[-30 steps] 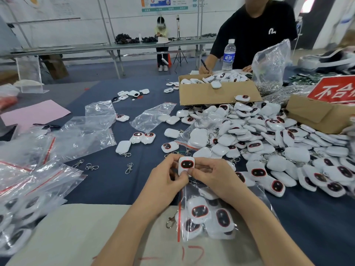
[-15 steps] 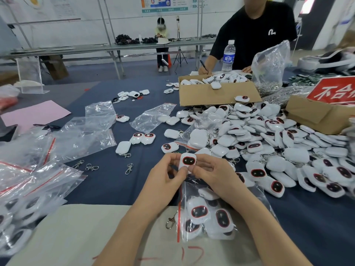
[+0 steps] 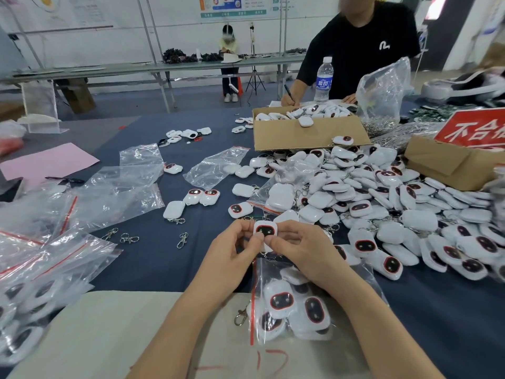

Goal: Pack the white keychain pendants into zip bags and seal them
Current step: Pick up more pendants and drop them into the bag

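Between both hands sits one white keychain pendant (image 3: 265, 231) with a dark red-rimmed face, held upright above the table. My left hand (image 3: 232, 255) pinches its left edge and my right hand (image 3: 303, 253) pinches its right and lower edge. Just below them lies a clear zip bag (image 3: 352, 280) with a red seal strip, holding several pendants; a metal clasp (image 3: 240, 316) pokes out at its mouth. A big heap of loose white pendants (image 3: 382, 203) spreads across the right of the blue table.
Empty zip bags (image 3: 114, 195) and filled ones (image 3: 32, 296) lie at the left. Loose clasps (image 3: 128, 237) sit on the cloth. A cardboard box (image 3: 306, 135) of pendants, a water bottle (image 3: 323, 79) and a person in black are at the back. A beige board (image 3: 109, 337) lies near me.
The pendant and both hands have shifted slightly away from me and up; the grip on it looks the same. The bag below has not moved.
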`<state>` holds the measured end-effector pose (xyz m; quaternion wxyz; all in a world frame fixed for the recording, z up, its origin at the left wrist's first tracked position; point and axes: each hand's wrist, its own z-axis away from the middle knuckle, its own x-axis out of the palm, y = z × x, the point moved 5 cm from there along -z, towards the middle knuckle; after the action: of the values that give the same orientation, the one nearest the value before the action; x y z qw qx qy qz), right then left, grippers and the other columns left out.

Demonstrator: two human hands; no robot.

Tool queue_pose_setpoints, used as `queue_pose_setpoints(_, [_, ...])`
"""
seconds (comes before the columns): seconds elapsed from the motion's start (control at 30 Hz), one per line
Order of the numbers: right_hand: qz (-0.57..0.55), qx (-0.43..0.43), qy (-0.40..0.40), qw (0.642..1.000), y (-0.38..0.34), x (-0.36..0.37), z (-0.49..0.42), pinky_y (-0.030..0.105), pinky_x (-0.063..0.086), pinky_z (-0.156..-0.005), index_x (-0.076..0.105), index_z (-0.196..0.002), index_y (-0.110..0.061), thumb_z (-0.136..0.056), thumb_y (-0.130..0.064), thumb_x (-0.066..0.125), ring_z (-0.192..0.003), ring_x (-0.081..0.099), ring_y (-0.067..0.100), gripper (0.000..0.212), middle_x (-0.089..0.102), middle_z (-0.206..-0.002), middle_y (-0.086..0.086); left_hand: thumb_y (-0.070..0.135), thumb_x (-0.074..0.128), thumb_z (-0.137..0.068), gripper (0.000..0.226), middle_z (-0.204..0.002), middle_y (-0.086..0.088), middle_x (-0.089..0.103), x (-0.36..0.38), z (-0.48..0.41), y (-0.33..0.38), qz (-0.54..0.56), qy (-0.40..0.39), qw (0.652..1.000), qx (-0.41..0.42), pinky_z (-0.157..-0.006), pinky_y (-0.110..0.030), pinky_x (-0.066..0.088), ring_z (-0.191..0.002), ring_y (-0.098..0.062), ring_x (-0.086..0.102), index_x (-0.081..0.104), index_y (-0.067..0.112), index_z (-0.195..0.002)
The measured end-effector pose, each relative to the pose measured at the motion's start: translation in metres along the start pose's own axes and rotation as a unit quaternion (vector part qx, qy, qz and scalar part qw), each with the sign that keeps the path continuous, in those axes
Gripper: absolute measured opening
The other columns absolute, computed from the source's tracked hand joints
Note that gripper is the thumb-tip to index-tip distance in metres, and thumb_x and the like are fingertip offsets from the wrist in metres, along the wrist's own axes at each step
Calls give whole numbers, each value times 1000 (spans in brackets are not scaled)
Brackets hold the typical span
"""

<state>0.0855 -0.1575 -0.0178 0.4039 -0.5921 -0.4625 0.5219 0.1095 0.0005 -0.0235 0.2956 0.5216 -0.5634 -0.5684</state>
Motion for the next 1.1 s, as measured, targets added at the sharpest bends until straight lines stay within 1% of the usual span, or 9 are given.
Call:
queue_pose_setpoints(0.2, [-18,-8,2,1000,-1,-1,-1,17,56,-81,70,-104,-34,-92,-14,72,-93,72,1,23,78,-95,-12,30,62,-100,12,-97,22,70,-1,3,6,-80,48,995,45,-73,-12,49,-86,-1,66,63,41,-105])
queue_pose_setpoints(0.3, [-91,-3,-8,996,-1,0,-1,14,54,-82,68,-119,-22,-89,-13,74,-97,73,6,32,77,-104,-5,29,63,-99,18,-108,25,62,-1,6,11,-153,71,981,96,-78,-20,52,-95,0,64,60,45,-108])
queue_pose_setpoints(0.4, [-112,-10,-12,994,-2,0,-1,14,54,-82,69,-108,-16,-88,-13,75,-97,74,9,21,78,-104,-5,27,64,-97,23,-112,23,56,1,7,14,-180,67,974,123,-77,-33,56,-97,-3,63,58,46,-107])
queue_pose_setpoints(0.6, [-173,-2,-10,985,2,0,1,23,58,-81,66,-98,-15,-94,-8,66,-98,74,21,8,78,-100,9,34,68,-94,22,-111,24,58,-1,6,11,-157,74,979,108,-74,-23,49,-97,-2,62,57,46,-109])
queue_pose_setpoints(0.77, [-204,9,-16,979,4,0,0,23,60,-77,62,-95,-10,-95,-2,61,-93,75,22,7,78,-98,14,36,70,-93,10,-102,21,65,-3,5,10,-163,82,978,100,-74,-28,52,-91,-7,64,63,41,-97])
queue_pose_setpoints(0.87, [-208,9,-10,978,4,0,0,23,59,-78,60,-92,-8,-96,-1,59,-96,75,23,8,77,-100,14,34,72,-92,11,-102,22,64,-4,5,10,-157,88,979,96,-75,-24,51,-92,-5,64,65,42,-96])
queue_pose_setpoints(0.97, [-198,5,-25,980,5,0,2,28,58,-89,60,-96,-9,-97,0,59,-105,72,20,9,76,-112,7,33,70,-94,16,-108,24,63,-2,6,11,-134,72,984,93,-77,-12,47,-98,-2,63,64,42,-105])
queue_pose_setpoints(1.03, [-185,17,-40,982,8,0,3,37,51,-103,62,-101,-12,-96,1,60,-116,68,19,14,72,-123,0,36,66,-96,20,-114,24,60,1,6,9,-109,47,990,73,-80,-11,46,-102,-2,62,61,41,-115])
queue_pose_setpoints(1.1, [-188,26,-63,980,8,2,4,42,47,-107,64,-109,-15,-94,4,60,-121,65,20,25,70,-129,-2,34,63,-99,22,-117,23,61,2,5,7,-78,28,996,43,-81,-12,48,-99,-2,64,60,44,-118])
